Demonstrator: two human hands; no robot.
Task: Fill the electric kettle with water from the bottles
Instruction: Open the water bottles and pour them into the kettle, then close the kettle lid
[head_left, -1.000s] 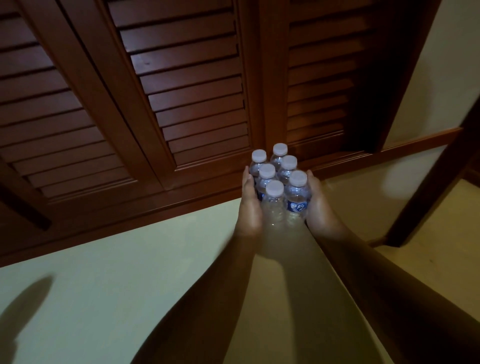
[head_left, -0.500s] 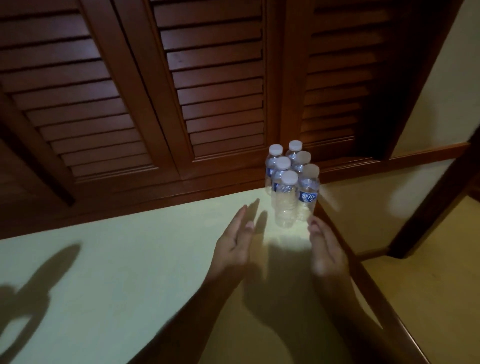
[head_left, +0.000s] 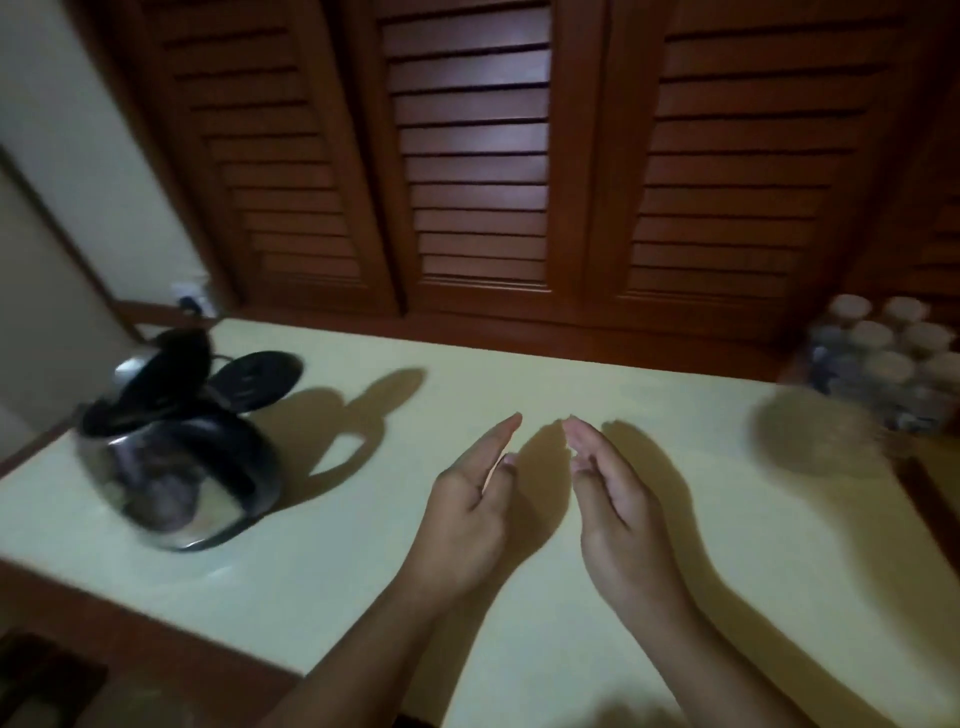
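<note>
A steel electric kettle (head_left: 176, 457) with a black handle and its black lid flipped up stands at the left of the pale countertop (head_left: 363, 571). Its round black base (head_left: 254, 376) lies just behind it. A cluster of several small water bottles (head_left: 883, 364) with white caps stands at the far right edge of the counter. My left hand (head_left: 467, 509) and my right hand (head_left: 618, 504) hover over the middle of the counter, palms facing each other, fingers straight, holding nothing.
Dark wooden louvred doors (head_left: 478, 156) run along the back of the counter. A wall socket with a plug (head_left: 189, 296) sits behind the kettle. The counter's wooden edge (head_left: 130, 613) runs along the front left.
My hands have let go of the bottle cluster and drawn back to the middle of the counter. The view has swung left, bringing the kettle into sight.
</note>
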